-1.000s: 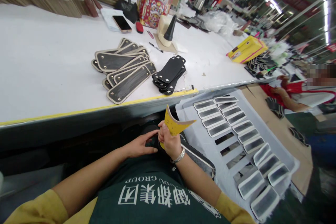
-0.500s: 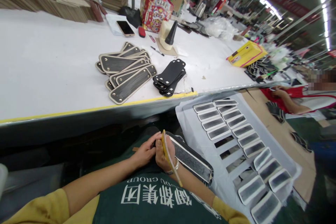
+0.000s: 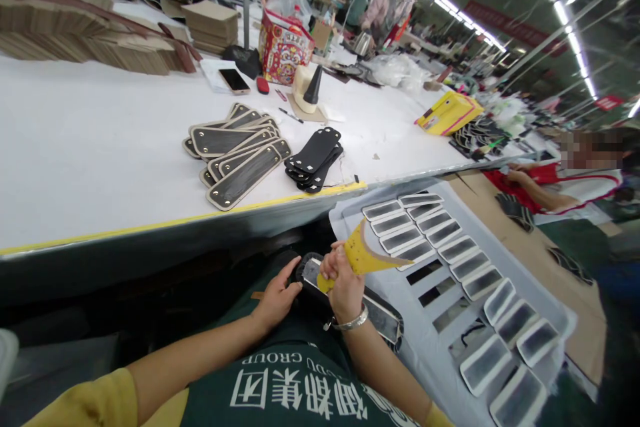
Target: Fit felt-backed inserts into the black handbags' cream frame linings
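A long dark panel (image 3: 383, 317) with a pale border lies across my lap, its middle hidden by my right arm. My right hand (image 3: 345, 283) is closed around a bent yellow strip (image 3: 370, 255) with a tan edge, raised above the panel. The strip's broad end flares out to the right of my fist; its exact kind is unclear. At the panel's left end rests my left hand (image 3: 277, 297), thumb and forefinger spread apart near the edge.
On the white table (image 3: 100, 147) lie pale-edged dark panels (image 3: 245, 177) and black panels (image 3: 315, 159). Rows of pale-rimmed pieces (image 3: 440, 233) cover a grey sheet at right. A phone (image 3: 234, 81) lies farther back. A co-worker's arm (image 3: 537, 190) is at far right.
My right hand has lifted and turned with the yellow strip, which now points right. My left hand has separated from the right. The view has tilted up slightly.
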`<action>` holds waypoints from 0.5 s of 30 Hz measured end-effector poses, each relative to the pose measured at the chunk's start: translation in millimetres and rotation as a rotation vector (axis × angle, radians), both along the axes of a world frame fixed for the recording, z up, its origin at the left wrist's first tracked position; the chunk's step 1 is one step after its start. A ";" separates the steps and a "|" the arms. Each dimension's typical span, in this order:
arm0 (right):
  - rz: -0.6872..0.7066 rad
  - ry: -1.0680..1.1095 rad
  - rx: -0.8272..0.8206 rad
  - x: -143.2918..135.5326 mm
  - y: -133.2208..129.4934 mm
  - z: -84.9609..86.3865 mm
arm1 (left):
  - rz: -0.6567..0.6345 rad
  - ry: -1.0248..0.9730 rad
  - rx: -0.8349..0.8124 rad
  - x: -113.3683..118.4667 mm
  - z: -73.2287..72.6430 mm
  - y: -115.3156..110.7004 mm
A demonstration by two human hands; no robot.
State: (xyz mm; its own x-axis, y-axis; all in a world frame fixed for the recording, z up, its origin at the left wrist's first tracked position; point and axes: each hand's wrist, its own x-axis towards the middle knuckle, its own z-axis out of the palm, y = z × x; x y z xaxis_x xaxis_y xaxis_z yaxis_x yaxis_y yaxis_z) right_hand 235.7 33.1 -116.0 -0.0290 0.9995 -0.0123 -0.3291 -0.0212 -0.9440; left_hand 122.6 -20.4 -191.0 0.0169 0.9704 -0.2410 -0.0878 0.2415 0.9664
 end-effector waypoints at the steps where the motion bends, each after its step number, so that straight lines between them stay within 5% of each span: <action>1: 0.019 0.001 -0.007 -4.8 -0.9 -3.8 | -0.002 -0.020 -0.003 -0.3 -0.6 -0.2; 15: 0.106 -0.117 0.063 -27.6 2.2 -25.7 | 0.019 0.009 -0.049 1.4 0.7 8.1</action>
